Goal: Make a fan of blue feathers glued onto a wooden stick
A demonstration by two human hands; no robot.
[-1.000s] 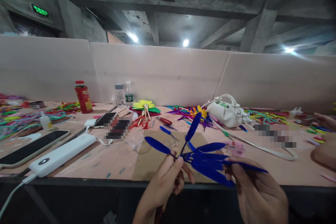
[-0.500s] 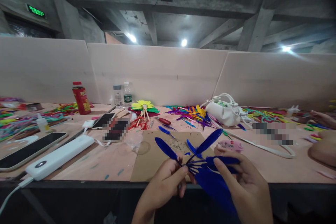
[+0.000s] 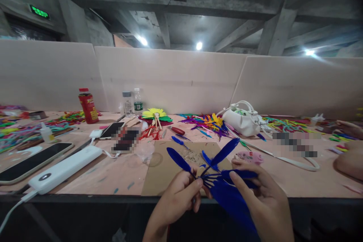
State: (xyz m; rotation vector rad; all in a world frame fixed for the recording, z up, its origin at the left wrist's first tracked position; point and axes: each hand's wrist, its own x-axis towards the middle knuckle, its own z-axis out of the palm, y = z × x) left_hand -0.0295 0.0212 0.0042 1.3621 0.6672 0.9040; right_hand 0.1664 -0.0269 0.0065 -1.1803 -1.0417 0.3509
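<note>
The left fingers (image 3: 196, 186) hide the blue feathers' (image 3: 226, 154) stem ends; beyond these fingers, leftward, a dark object (image 3: 126, 141) is pixelated; far rightward, a co-worker's arm (image 3: 350, 163) is cut off.

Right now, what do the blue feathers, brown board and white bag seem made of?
Feathers: seemingly dyed plumage, matte, with vanes on thin shafts. Board: probably cardboard, dull, flat and plain brown. Bag: perhaps leather or imitation, smooth, with slouching sides.

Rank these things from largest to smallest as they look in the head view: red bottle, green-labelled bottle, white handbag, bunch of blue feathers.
1. Bunch of blue feathers, nearest the camera
2. White handbag
3. Red bottle
4. Green-labelled bottle
</note>
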